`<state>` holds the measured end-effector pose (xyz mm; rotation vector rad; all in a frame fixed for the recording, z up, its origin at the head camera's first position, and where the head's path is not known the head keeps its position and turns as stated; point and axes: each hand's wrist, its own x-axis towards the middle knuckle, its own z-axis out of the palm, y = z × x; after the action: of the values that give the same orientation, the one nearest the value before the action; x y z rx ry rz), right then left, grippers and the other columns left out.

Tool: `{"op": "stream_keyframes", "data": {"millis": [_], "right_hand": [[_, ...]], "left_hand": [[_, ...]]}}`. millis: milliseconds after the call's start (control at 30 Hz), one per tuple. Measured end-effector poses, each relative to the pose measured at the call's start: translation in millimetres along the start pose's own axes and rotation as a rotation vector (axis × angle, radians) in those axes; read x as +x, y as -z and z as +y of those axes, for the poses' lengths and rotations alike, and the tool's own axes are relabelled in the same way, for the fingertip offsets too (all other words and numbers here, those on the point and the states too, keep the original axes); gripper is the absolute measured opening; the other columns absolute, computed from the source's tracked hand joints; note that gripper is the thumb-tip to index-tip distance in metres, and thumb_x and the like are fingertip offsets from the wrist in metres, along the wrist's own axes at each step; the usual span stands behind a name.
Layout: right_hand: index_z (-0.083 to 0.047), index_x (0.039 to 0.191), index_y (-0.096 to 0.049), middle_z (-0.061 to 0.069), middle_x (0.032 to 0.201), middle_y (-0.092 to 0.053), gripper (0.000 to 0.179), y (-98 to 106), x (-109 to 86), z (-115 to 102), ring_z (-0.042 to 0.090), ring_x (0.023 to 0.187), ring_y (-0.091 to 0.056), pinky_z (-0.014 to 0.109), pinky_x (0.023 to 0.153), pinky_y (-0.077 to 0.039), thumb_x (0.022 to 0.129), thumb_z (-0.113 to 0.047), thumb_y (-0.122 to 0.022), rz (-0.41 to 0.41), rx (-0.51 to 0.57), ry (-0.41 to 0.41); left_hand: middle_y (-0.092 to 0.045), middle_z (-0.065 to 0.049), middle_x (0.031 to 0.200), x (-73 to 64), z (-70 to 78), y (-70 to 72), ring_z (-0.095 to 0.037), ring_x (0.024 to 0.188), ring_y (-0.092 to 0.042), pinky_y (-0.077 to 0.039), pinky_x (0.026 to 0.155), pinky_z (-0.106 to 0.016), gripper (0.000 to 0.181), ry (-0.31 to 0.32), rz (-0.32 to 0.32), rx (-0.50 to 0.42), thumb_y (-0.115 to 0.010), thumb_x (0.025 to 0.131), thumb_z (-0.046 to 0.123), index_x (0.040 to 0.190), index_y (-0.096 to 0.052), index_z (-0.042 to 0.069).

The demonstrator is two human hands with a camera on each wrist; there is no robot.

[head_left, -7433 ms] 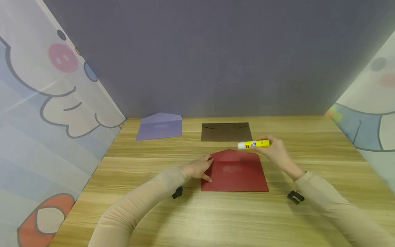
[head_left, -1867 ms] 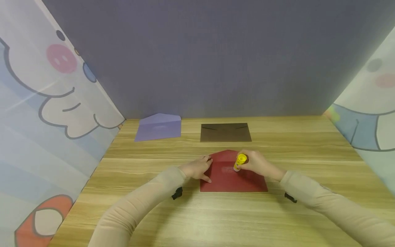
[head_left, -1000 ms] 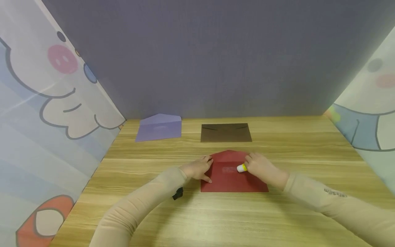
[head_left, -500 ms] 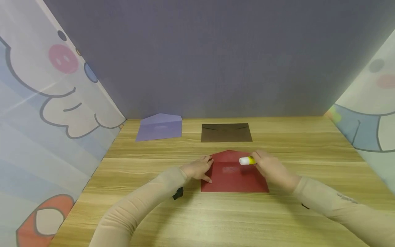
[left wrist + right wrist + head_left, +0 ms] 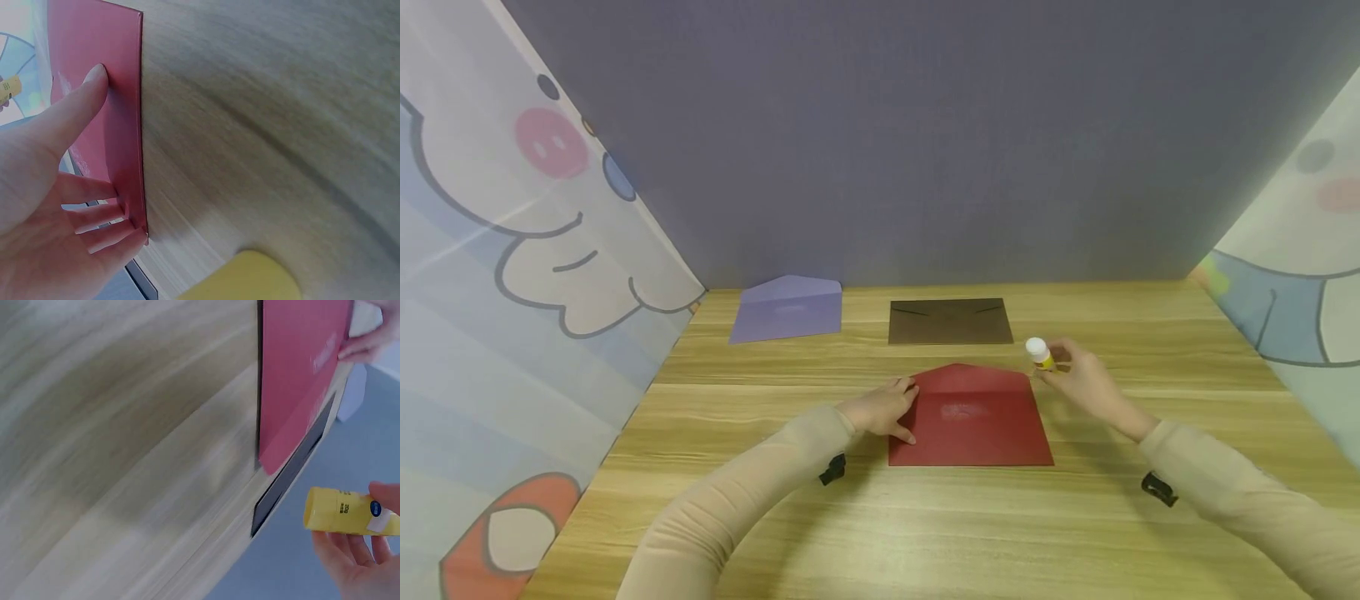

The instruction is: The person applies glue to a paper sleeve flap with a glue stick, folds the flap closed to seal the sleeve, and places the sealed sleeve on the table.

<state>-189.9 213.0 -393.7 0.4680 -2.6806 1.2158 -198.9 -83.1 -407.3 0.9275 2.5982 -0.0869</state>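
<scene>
A red envelope [image 5: 985, 437] lies on the table with its flap unfolded away from the person and a pale smear [image 5: 961, 411] near its middle. My left hand [image 5: 878, 408] rests on the envelope's left edge. In the left wrist view, its thumb [image 5: 87, 97] and extended fingers lie against the red paper. Up off the table, at the envelope's upper right corner, my right hand [image 5: 1086, 382] holds a yellow glue stick [image 5: 1042, 358] between thumb and fingers, its white end tilted up. The right wrist view shows the stick's yellow end [image 5: 337, 511].
Behind the red envelope lies a dark brown envelope [image 5: 951, 325] with its flap side up. A purple envelope [image 5: 786, 312] with its flap unfolded lies at the back left. A grey panel [image 5: 940, 167] rises along the table's far edge, with cartoon-printed sheets at both sides.
My right hand brought the glue stick down to the red envelope's middle, moved it over the pale patch, then lifted it up and right. My left hand stayed in place.
</scene>
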Motion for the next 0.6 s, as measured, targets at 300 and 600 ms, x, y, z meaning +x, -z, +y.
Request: {"op": "stream_keyframes", "data": {"millis": [300,600], "right_hand": [[0.019,0.118,-0.036,0.039,0.112,-0.045,0.050,20,3.0,14,0.049,0.100,-0.048,0.047,0.079,-0.047,0.082,-0.005,-0.060,-0.018,0.061,-0.165],[0.018,0.119,-0.035,0.039,0.114,-0.045,0.049,40,4.9,36,0.049,0.103,-0.047,0.033,0.078,-0.050,0.086,-0.012,-0.055,0.020,0.059,-0.237]], "left_hand": [[-0.024,-0.015,0.139,-0.7,0.1,0.5,-0.026,0.127,-0.026,-0.027,0.104,-0.029,0.085,-0.012,0.011,-0.010,-0.064,0.076,0.045,0.135,-0.028,-0.005],[-0.025,-0.015,0.139,-0.7,-0.2,0.5,-0.025,0.127,-0.026,-0.027,0.104,-0.028,0.085,-0.016,0.005,0.001,-0.063,0.076,0.045,0.135,-0.028,-0.004]]}}
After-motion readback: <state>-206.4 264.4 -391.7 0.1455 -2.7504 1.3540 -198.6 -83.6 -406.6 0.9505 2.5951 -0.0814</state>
